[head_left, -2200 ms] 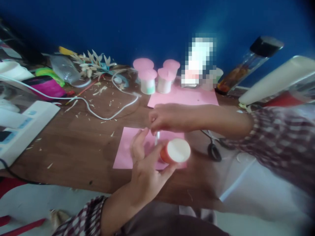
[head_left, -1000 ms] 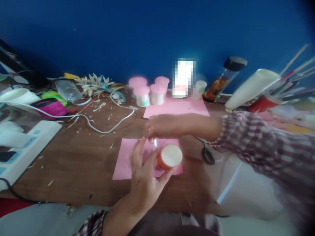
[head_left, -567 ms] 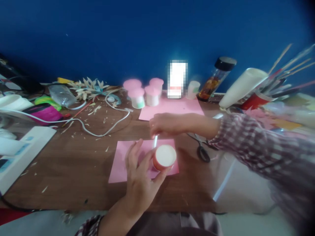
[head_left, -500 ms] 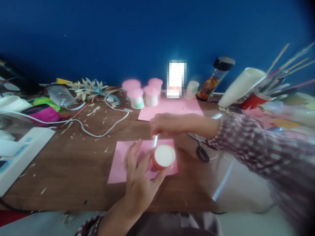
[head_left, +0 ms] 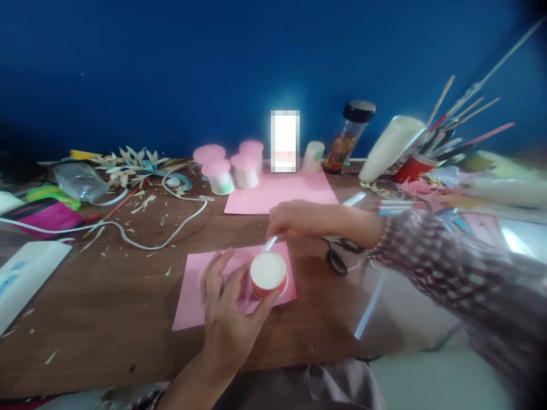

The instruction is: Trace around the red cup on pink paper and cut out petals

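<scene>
A small red paper cup (head_left: 268,275) stands upside down, white base up, on a pink paper sheet (head_left: 193,290) on the wooden desk (head_left: 106,296). My left hand (head_left: 226,310) steadies the cup with thumb and fingers against its side. My right hand (head_left: 293,219) is closed on a thin white pen (head_left: 270,245), whose tip touches the paper at the cup's far rim.
Black-handled scissors (head_left: 337,257) lie right of the sheet. A second pink sheet (head_left: 282,193), several pink-topped cups (head_left: 220,173), a bottle (head_left: 348,136), a white cable (head_left: 141,242), straw scraps and a holder of brushes (head_left: 431,148) crowd the back. A white device (head_left: 21,273) sits left.
The view has swung right and up, so everything sits lower and further left. My right hand with the pen has shifted around the cup's rim. The left hand keeps holding the cup.
</scene>
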Demonstrator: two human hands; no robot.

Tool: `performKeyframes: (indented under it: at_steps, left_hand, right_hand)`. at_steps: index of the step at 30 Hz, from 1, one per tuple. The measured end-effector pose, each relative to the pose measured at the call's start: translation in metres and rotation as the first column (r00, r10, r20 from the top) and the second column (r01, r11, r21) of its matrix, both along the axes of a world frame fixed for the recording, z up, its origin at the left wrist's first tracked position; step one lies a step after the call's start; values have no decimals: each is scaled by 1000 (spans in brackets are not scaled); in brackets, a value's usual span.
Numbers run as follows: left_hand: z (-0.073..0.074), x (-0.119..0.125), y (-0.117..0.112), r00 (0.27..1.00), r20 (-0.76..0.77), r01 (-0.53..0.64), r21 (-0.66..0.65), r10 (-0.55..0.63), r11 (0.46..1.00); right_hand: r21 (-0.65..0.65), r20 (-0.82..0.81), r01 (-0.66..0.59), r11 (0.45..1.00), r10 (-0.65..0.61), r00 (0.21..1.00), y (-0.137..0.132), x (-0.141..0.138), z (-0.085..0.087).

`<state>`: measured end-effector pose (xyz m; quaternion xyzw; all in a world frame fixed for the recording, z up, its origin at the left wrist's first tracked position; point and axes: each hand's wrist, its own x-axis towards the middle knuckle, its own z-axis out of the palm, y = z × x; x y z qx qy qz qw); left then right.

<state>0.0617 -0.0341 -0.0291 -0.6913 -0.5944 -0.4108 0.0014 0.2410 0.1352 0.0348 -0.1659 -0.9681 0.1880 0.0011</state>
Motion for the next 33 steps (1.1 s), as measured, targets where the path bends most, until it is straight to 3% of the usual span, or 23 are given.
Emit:
performKeyframes:
  at_steps: [14, 21, 27, 33]
  left_hand:
    - [-6, -2, 3, 1000, -1, 21, 74, -21, 997]
    - [-7, -3, 4, 999, -20, 47, 99, -45, 994]
    - [-10, -3, 6, 998, -17, 65, 143, -64, 988]
    - [-10, -3, 8, 997, -19, 82, 175, -80, 981]
  right_hand:
    - [146, 10, 163, 976, -166, 986, -37, 34, -3]
    - [209, 76, 276, 938, -297, 952, -54, 43, -3]
    - [295, 199, 319, 900, -385, 901, -82, 44, 9]
    - [332, 211, 407, 851, -487, 847, -109, 44, 9]
